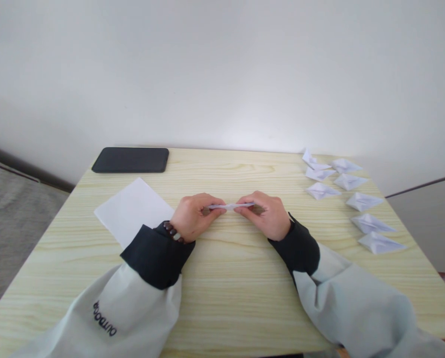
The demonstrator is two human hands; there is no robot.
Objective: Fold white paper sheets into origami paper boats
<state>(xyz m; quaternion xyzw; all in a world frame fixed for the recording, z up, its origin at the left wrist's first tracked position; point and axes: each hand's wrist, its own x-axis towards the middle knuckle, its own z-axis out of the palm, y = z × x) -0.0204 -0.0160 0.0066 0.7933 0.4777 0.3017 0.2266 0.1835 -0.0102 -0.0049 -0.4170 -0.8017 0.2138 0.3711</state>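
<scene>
Between my two hands is a small folded white paper (230,207), seen almost edge-on above the middle of the table. My left hand (195,215) pinches its left end between thumb and fingers. The right end is pinched the same way by my right hand (267,213). Parts of the paper are hidden behind the fingers. A white paper sheet (133,211) lies flat on the table just left of my left hand, its near corner covered by my sleeve.
Several folded paper boats (364,200) lie along the right side of the wood-grain table (240,293). A dark phone (131,160) rests at the back left edge. Behind the table rises a white wall (222,74). Grey fabric (17,214) shows at the left.
</scene>
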